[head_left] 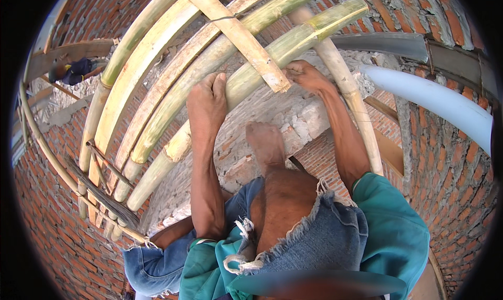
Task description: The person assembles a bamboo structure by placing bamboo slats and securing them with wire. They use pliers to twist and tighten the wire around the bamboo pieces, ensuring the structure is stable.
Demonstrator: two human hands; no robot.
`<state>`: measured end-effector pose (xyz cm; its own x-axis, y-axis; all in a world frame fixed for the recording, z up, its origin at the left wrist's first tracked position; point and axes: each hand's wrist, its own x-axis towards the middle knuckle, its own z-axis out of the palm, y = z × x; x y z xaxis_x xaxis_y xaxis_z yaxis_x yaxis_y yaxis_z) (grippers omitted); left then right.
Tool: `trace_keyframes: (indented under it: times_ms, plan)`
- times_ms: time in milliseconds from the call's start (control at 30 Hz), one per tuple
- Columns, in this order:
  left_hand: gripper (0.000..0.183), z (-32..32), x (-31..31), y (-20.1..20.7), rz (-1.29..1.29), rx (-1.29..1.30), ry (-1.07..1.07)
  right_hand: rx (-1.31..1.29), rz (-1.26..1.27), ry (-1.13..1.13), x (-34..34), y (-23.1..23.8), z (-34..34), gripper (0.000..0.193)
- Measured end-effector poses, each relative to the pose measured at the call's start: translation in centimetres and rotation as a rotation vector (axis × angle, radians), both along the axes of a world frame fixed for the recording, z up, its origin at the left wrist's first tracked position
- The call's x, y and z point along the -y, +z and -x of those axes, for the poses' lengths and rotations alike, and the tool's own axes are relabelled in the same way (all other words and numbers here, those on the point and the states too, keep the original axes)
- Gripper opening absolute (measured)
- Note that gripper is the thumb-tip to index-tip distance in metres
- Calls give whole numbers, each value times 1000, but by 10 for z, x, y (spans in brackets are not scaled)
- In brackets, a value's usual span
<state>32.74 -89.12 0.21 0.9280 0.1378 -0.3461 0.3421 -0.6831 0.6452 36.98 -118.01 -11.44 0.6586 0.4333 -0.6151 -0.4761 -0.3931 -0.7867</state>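
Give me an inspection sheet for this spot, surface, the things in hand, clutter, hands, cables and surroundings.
Surface: mortar-topped brick wall, a bare foot on it.
Job's things: bamboo poles laid side by side; a split bamboo strip crosses them.
Clutter: dark cloth on a ledge.
Hands: left hand grips a pole; right hand rests at the strip's end, fingers bent.
Cables: thin tie wire over the strip.
Surroundings: brick walls, white pipe.
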Motion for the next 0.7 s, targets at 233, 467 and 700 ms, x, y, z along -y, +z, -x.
trace_keyframes:
  times_ms: [233,467,700]
  plan:
    - [60,3,-12,1,-179,-245,-33,37,-37,49,7,-10,-13,32]
    - [29,5,-18,-2,332,148,-58,118,106,44,-17,10,-13,39]
    - [18,-3,26,1,-3,489,-72,480,387,172,-33,65,-9,34]
